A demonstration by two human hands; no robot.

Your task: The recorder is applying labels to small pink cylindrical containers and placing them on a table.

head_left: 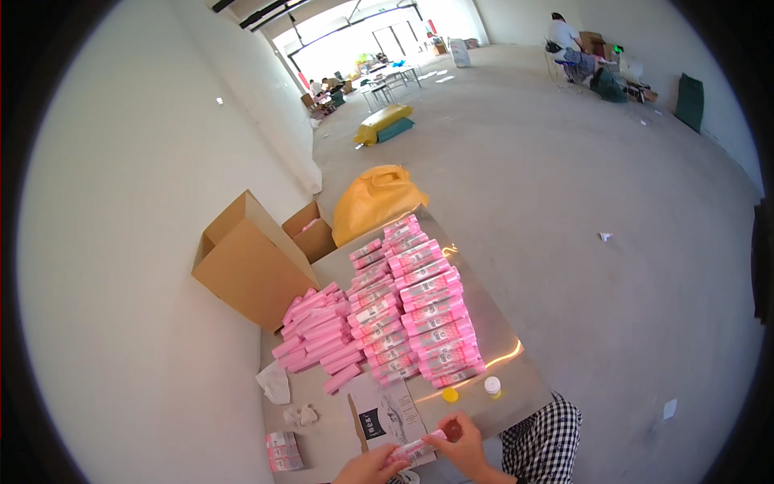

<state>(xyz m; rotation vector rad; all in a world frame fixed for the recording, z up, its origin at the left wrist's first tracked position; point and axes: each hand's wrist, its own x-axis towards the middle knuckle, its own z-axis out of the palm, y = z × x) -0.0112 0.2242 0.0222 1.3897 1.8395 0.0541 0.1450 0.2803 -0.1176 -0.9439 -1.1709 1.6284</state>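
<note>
Near the table's front edge, my left hand (372, 466) grips one end of a pink roll with a printed wrap (414, 450). The fingers of my right hand (464, 448) are closed on its other end. Beneath the roll lies a flat piece of printed cardboard (385, 403). Beyond it, wrapped pink rolls (435, 310) are stacked in long rows, and plain pink rolls (322, 331) lie heaped to their left. A small white-capped container (493, 385) and a yellow round cap (450, 395) are close to my right hand.
An open cardboard box (254, 266) stands at the table's left edge, with a smaller box (310, 234) behind. An orange sack (377, 202) sits at the far end. Bundled wrapped rolls (283, 452) and crumpled paper (300, 415) lie at left. A person (564, 40) sits far right.
</note>
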